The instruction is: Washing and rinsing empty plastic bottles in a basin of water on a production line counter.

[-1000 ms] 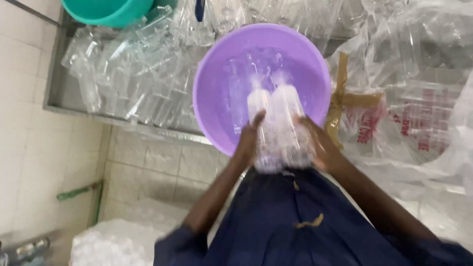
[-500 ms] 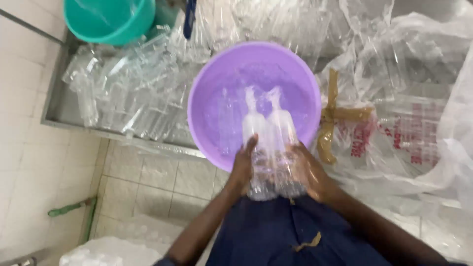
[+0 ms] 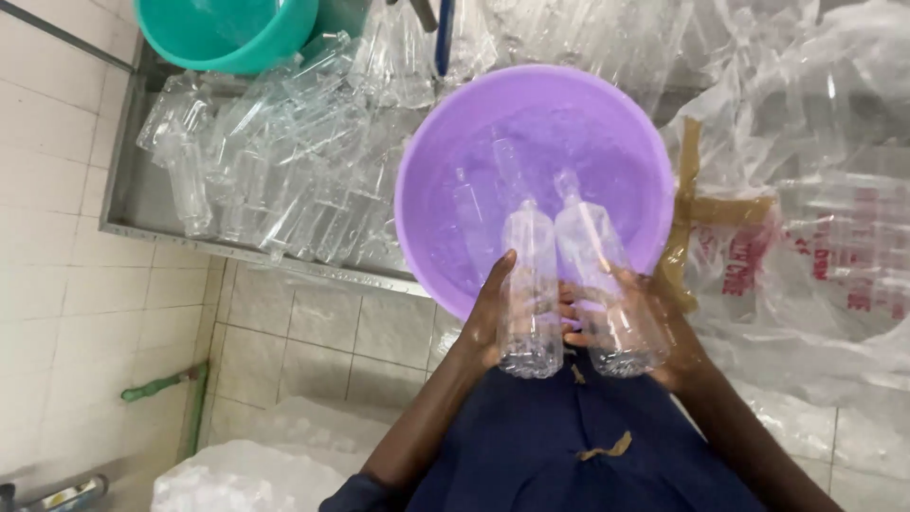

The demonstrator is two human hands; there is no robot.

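My left hand grips a clear plastic bottle by its lower body. My right hand grips a second clear plastic bottle beside it. Both bottles point neck-first away from me, over the near rim of a purple basin. The basin holds water and at least one more clear bottle lying inside it.
A metal sink tray at the left is heaped with several clear bottles. A teal basin stands at the back left. Clear plastic bags lie at the right. White tiled wall is below, with another bag of bottles at the bottom.
Both hands have drawn the two bottles up and back toward me, out of the water to the basin's near rim. The view has shifted so the basin sits further right.
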